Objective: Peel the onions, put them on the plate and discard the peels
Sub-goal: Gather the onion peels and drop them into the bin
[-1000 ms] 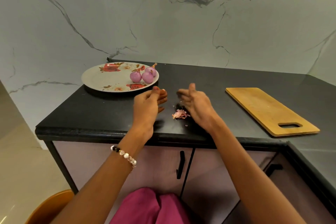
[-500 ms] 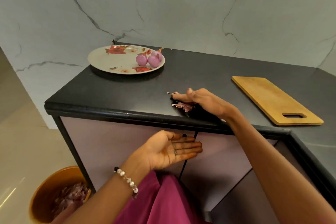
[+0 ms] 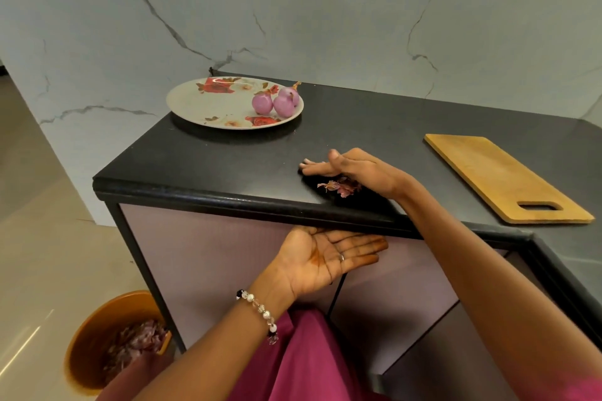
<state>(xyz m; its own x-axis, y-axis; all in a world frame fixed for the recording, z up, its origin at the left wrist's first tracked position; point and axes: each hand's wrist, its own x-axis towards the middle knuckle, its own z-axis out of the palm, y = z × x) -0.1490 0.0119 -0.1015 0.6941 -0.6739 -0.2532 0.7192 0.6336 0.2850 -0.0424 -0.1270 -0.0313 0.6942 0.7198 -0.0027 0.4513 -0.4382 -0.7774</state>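
Right hand (image 3: 355, 169) on edge on the counter (image 3: 208, 169), fingers (image 3: 314, 168) straight and together, holding nothing, set as a blade just behind the small heap of peels (image 3: 340, 186). Peels on the near side of those fingers, close to the counter's front rim. Left hand (image 3: 325, 259) directly below that rim, palm up, fingers flat and spread, empty, nearer the drop line. Three peeled onions (image 3: 277, 101) on the plate (image 3: 202, 101), well apart at back left; bin (image 3: 94, 338) of peels on the floor at left. Versus half a second ago: left palm higher, tucked up under the rim; peels closer to the edge.
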